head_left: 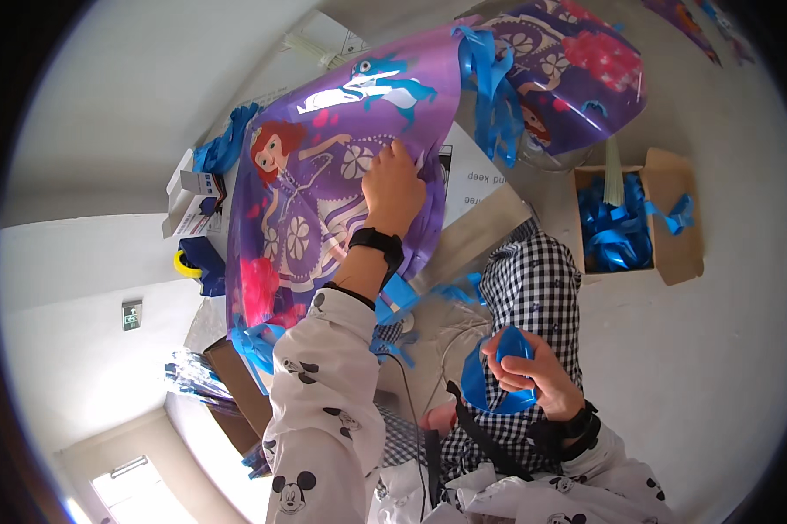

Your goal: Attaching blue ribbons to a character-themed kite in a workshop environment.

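Note:
A large purple plastic sheet (323,218), printed with a red-haired cartoon figure and a teal creature, lies across a low surface with blue plastic strips at its ends. My left hand (395,185) rests on the sheet's right part, fingers curled in; whatever may be under them is hidden. Lower right, above my checked trouser leg, my right hand (537,375) is closed on a looped blue ribbon (474,380). Beyond the first sheet lies a second purple printed sheet (577,70) with blue strips (496,96) beside it.
An open cardboard box (616,223) of blue ribbon stands on the floor at right, thin pale sticks (613,170) over its edge. At left are a blue strip bundle (227,144), a small carton (188,196) and a yellow-ringed roll (186,264). A dark cable (415,393) hangs before me.

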Demonstrator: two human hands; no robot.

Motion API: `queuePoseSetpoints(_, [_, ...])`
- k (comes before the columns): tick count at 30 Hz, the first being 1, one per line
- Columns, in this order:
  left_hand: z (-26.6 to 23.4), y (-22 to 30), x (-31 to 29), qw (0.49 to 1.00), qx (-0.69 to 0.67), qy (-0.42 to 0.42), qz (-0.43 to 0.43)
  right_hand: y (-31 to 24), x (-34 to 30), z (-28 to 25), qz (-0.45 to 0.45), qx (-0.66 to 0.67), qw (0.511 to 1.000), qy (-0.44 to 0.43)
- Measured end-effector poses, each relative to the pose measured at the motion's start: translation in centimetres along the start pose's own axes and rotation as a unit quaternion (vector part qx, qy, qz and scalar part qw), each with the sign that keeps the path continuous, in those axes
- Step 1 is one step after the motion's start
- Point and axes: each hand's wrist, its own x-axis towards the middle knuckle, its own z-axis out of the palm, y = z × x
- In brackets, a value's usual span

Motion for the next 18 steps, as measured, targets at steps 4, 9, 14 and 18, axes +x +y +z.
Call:
queuePoseSetpoints(4, [-0.1, -1.9, -1.1, 0.998, 0.043, 0.013, 0.038, 0.0, 0.5, 0.2, 0.013, -0.035, 0.999, 0.025])
queuePoseSetpoints(9, [-1.8, -1.6, -4.7, 0.999, 0.051, 0.003, -0.019, 0.2, 0.4, -0.3, 0.004, -0.065, 0.997, 0.043])
queuePoseSetpoints(14, [-2.8, -2.0, -9.3, 0.996, 0.082, 0.012, -0.022, 0.6, 0.4, -0.7, -0.010, -0.059, 0.998, 0.031])
queuePoseSetpoints(18, [-2.5, -2.6, -11.6, 0.995, 0.082, -0.007, -0.053, 1.0, 0.4, -0.5, -0.016, -0.075, 0.996, 0.033])
